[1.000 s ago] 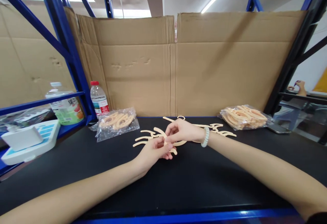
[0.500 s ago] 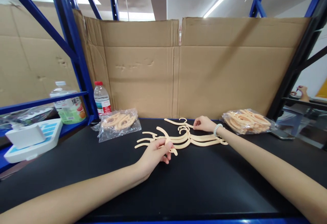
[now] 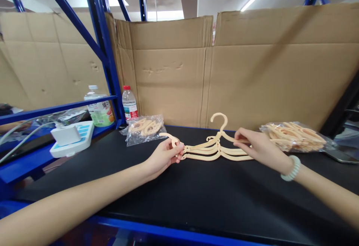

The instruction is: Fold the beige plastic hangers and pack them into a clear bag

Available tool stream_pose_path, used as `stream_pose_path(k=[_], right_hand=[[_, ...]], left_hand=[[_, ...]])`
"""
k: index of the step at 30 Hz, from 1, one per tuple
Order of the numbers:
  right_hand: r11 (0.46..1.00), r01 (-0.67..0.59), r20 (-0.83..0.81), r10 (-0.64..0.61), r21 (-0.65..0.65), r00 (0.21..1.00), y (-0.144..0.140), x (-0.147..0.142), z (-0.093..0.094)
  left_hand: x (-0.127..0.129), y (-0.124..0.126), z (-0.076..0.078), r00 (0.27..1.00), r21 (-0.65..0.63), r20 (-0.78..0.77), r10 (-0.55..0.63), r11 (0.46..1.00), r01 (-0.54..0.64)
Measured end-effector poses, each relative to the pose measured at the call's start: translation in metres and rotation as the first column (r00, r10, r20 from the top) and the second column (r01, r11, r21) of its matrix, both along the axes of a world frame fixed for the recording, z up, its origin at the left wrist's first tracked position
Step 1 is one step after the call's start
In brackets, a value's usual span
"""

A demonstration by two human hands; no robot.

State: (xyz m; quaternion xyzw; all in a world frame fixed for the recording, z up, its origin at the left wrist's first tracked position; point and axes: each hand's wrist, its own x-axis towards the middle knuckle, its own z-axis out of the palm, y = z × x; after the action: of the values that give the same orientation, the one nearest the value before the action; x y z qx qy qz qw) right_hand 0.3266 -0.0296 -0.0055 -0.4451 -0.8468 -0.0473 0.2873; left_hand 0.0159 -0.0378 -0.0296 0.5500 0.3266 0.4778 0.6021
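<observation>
With a tan hanger (image 3: 221, 133) raised hook-up over a black table (image 3: 179, 201), a person's two bare hands work at its opposite sides. Half a second ago the hanger lay flat toward the table's far edge; now it has been drawn nearer and its hook stands free, while the view has swung to the left. Take the hanger as the clock's center and the far edge as twelve: the left hand (image 3: 165, 152), at nine, is closed in a pinch on a small curved piece (image 3: 173, 139), and the right hand (image 3: 258, 145), toward four, has thumb and fingers pressed together on the hanger's right side. The change brings piece and hanger, well apart before, to the same spot, and the work now appears to center there. Flat hangers (image 3: 206, 158) lie toward six, just below the raised one; a clear bag of parts (image 3: 146, 126) sits toward ten and a fuller bag (image 3: 297, 135) toward two. The left fingers cover the meeting point, so whether piece and hanger are joined or merely side by side cannot be told. The right hand hides the hanger's far tip, and overlap leaves the number of flat hangers uncertain.
</observation>
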Motion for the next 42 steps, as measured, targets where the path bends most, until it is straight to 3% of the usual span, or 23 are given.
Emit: stream_pose_path(k=[7, 10, 13, 21, 33, 42], right_hand=[[0.99, -0.061, -0.099, 0.074, 0.123, 0.992, -0.023, -0.001, -0.033], [0.974, -0.105, -0.066, 0.12, 0.201, 0.991, -0.025, -0.004, -0.033], [0.971, -0.133, -0.05, 0.146, 0.199, 0.988, -0.028, -0.006, -0.031], [0.957, -0.112, -0.059, 0.133, 0.266, 0.989, -0.029, -0.004, -0.036], [0.918, -0.125, -0.041, 0.151, 0.378, 0.988, -0.032, -0.005, -0.036], [0.917, -0.191, -0.045, 0.22, 0.35, 0.974, -0.036, -0.007, -0.033]], left_hand=[[-0.005, -0.001, -0.002, 0.991, -0.07, 0.098, -0.092, 0.993, 0.099], [-0.005, -0.002, -0.004, 0.975, -0.077, 0.139, -0.172, 0.98, 0.183], [-0.007, -0.003, -0.004, 0.959, -0.077, 0.15, -0.239, 0.964, 0.253], [-0.012, -0.005, -0.002, 0.926, -0.102, 0.103, -0.363, 0.922, 0.373], [-0.011, -0.007, 0.002, 0.896, -0.131, 0.191, -0.401, 0.894, 0.428], [-0.009, -0.007, 0.002, 0.917, -0.162, 0.207, -0.341, 0.912, 0.376]])
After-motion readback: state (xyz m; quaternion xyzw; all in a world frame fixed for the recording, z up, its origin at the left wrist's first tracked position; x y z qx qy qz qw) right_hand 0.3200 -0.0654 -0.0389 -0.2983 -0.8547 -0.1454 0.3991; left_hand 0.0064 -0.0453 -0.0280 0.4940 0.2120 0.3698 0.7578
